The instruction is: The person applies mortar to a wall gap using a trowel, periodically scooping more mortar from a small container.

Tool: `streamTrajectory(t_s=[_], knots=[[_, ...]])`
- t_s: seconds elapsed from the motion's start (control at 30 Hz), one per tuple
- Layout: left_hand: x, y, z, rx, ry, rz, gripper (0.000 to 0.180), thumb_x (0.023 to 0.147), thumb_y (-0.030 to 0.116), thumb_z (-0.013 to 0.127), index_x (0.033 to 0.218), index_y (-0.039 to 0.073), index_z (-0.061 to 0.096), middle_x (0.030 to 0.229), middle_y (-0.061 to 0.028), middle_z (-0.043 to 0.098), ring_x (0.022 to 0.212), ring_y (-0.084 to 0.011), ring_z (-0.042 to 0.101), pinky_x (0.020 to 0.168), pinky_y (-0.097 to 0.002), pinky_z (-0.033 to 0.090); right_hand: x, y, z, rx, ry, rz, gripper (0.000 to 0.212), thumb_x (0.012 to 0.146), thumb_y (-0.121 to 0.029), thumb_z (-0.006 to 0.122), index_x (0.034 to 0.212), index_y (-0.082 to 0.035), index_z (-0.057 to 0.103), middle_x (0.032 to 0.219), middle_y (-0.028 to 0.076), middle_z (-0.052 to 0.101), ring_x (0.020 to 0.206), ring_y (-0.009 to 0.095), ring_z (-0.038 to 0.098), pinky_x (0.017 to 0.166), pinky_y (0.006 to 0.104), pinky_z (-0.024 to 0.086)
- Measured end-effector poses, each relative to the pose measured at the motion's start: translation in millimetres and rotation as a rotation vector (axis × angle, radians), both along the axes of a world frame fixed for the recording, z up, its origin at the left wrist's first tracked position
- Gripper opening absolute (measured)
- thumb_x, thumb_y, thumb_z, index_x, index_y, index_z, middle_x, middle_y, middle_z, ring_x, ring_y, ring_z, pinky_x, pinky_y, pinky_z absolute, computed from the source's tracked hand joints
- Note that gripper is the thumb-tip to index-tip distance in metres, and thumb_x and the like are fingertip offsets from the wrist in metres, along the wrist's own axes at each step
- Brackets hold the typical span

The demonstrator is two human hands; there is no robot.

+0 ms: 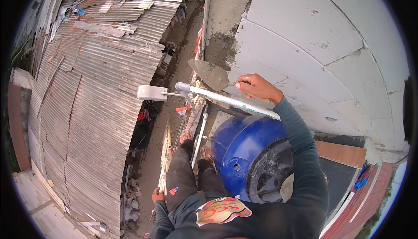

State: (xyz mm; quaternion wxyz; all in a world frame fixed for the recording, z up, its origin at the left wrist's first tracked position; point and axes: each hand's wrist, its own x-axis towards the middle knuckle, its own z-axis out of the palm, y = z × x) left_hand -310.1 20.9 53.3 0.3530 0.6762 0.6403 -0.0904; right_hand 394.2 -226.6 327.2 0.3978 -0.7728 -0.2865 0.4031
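My right hand (257,87) is stretched far forward, its fingers closed round the handle of a trowel (211,74). The trowel's broad blade is smeared with grey mortar and points left, beside a patch of wet mortar (223,49) at the foot of the block wall (291,38). Just below that hand runs a white pipe (235,101). Low on my left side, my left hand (158,194) is curled at the near end of a bamboo pole (166,156). Part of its grip is hidden.
A large blue tank (237,147) with a black lid stands close on my right. My feet are on a narrow ledge above an alley (152,130). Corrugated roofing (100,95) spreads to the left. A pale lamp-like box (151,93) sticks out from the pipe.
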Motion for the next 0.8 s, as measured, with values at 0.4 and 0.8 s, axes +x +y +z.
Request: streamTrajectory(t_s=[0.4,0.8], knots=[[13,-3,-21,-0.083,-0.296,0.074,0.048,0.096,0.029,0.07,0.13,-0.003,0.065,0.104,-0.0155,0.074,0.093,-0.0202,0.071,0.085,-0.032,0.055,41,26,-153,-0.34,-0.314,0.581,0.041,0.103,-0.036,0.054,0.103,0.003,0.067,0.089,0.02,0.07,0.079,0.034,0.068,0.073,0.0461,0.053],[294,-20,6,-0.268,0.517,-0.587,0.129,0.062,0.053,0.093,0.159,0.009,0.02,0.135,-0.0278,0.054,0.117,-0.039,0.066,0.1,-0.0455,0.055,48,20,24,-0.213,0.246,-0.277,0.033,0.102,-0.035,0.057,0.097,-0.003,0.064,0.078,0.0,0.06,0.062,0.008,0.056,0.052,0.0241,0.043]])
